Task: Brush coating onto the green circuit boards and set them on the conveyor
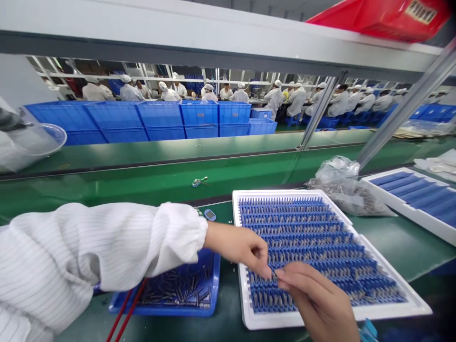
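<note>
Below centre, left hand (pixel 245 247) and right hand (pixel 318 297) apparently both pinch a small part (pixel 273 274) over the white tray (pixel 270 321); the next move needs steady alignment.

Red bin (pixel 377 21), labelled, above overhead shelf (pixel 178 35); blue crates (pixel 199 114), stacked in a row; metal posts (pixel 409 102); co-workers (pixel 274 98) in white, farther back.

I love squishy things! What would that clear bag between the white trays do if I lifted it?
The clear bag would probably flop, since its thin plastic is crumpled. It may feel bottom-heavy, with small pieces heaped low inside.
</note>
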`<state>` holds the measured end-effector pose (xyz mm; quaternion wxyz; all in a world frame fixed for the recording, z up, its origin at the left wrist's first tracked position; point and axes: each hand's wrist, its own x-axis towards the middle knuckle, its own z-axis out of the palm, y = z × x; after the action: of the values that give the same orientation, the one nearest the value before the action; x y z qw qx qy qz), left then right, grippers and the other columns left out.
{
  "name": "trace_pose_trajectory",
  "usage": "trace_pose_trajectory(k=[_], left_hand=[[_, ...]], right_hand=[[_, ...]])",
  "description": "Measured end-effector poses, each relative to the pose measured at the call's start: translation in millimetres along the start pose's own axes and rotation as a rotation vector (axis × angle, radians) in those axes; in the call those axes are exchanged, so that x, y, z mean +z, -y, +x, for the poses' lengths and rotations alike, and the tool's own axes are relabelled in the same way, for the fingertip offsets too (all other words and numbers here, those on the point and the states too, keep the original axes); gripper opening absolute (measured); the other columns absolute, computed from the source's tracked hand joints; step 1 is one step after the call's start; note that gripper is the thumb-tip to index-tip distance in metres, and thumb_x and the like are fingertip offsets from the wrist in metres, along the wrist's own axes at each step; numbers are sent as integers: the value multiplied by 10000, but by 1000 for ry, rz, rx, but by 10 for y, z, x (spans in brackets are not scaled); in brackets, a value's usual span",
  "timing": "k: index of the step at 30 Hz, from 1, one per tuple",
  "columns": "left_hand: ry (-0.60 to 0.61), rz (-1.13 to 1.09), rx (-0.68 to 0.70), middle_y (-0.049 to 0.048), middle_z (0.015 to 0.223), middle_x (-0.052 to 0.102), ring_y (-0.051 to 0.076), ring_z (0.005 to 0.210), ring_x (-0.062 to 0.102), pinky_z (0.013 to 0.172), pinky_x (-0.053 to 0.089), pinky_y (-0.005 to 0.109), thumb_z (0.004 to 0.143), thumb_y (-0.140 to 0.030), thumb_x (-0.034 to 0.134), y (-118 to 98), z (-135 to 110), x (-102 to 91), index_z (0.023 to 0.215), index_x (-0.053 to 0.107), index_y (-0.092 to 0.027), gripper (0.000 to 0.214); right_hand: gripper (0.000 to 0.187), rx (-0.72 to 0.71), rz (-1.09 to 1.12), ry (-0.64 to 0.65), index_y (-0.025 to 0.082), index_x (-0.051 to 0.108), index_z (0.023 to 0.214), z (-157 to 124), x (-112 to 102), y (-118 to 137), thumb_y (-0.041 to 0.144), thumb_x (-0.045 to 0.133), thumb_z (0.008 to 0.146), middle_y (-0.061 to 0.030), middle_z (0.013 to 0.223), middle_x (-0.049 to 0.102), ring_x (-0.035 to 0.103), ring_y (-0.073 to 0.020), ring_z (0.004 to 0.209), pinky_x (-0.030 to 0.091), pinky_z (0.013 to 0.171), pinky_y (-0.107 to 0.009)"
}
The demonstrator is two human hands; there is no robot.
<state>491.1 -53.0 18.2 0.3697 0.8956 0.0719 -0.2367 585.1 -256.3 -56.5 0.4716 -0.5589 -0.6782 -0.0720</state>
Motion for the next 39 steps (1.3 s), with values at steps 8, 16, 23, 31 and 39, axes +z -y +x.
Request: trace_pose_trajectory(k=[8,16,23,31,39], left_hand=[[-659,264,-517,113,1312,586,268,1120,605,928,516,500,934,-348,597,1387,327,-1169,1260,578,-180,367],[-531,321,-670,90,1183,643,231,994,651,835,559,435,928,-342,610,1970,671,-1224,1185,611,-160,315],[-389,204,-552,12,686,655,174,581,628,591,516,298,817,-353,578,1701,640,-1220,963,594,-172,233],[-311,213,-355,62,792,715,274,693,670,654,487,367,638,-332,522,1438,623,-455,822,544,-228,212],[-281,275,-400,57,852,733,280,755,647,677,415,348,735,-487,515,1474,537,-481,851,606,-239,289]], right_hand=[[232,136,-127,-75,187,671,925,-89,-476,-327,334,576,1077,-54,929,644,671,-192,789,592,730,-180],[327,275,-306,-79,198,723,989,-68,-937,-631,362,466,1107,-54,988,647,663,-197,848,582,727,-215],[377,397,-381,24,140,689,1005,198,-1202,-1451,440,481,1100,-72,953,632,637,-200,852,566,779,-289],[219,589,-466,374,97,610,1078,791,-812,-2352,315,627,1068,-73,1024,573,602,-194,900,561,835,-346],[224,630,-523,606,104,603,1127,962,-471,-2554,319,622,1069,-86,1086,559,591,-211,953,552,868,-368]])
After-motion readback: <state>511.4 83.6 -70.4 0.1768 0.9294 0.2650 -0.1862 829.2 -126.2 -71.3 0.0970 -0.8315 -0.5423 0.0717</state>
